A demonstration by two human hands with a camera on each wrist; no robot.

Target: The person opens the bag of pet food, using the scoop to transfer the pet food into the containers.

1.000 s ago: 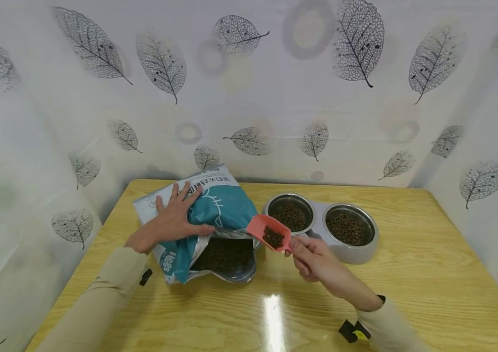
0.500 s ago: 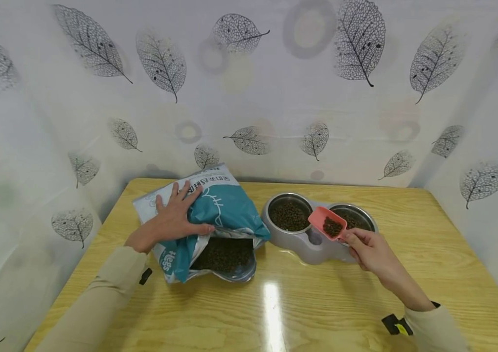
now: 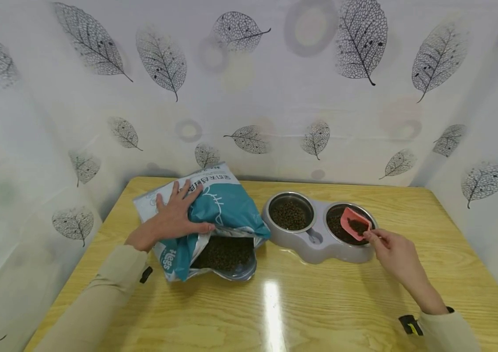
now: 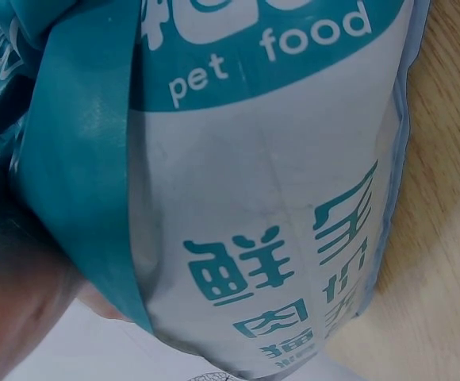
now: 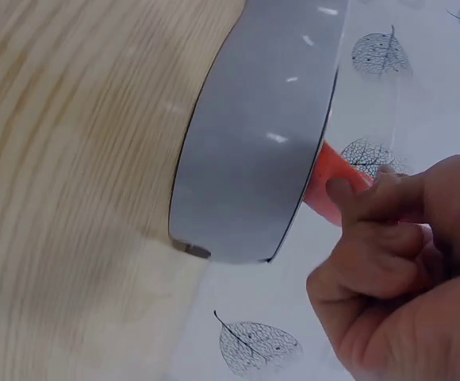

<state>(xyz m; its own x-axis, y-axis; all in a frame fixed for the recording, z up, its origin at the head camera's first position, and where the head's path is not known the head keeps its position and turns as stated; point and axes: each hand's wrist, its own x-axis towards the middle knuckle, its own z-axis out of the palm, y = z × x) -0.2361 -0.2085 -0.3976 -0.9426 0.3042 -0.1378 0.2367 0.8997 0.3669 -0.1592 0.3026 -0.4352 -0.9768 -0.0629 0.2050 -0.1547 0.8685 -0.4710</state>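
My left hand lies spread on top of a teal and white pet food bag, fingers straight. The bag lies on its side with its mouth gaping toward me, and brown kibble shows inside. In the head view my right hand pinches the handle of a pink scoop. That scoop is tilted inside the right steel bowl, with some kibble in it. Curled fingers on the scoop's handle show in the right wrist view, while the bowl stand's wall hides most of the scoop.
A grey double-bowl stand holds both bowls side by side, right of the bag. Kibble also fills part of the left bowl. The wooden table backs onto a leaf-patterned sheet, which also hangs along both sides.
My right hand has carried the loaded scoop rightward from beside the bag, past the left bowl, and lowered it tilted into the right bowl. The left hand has stayed on the bag.
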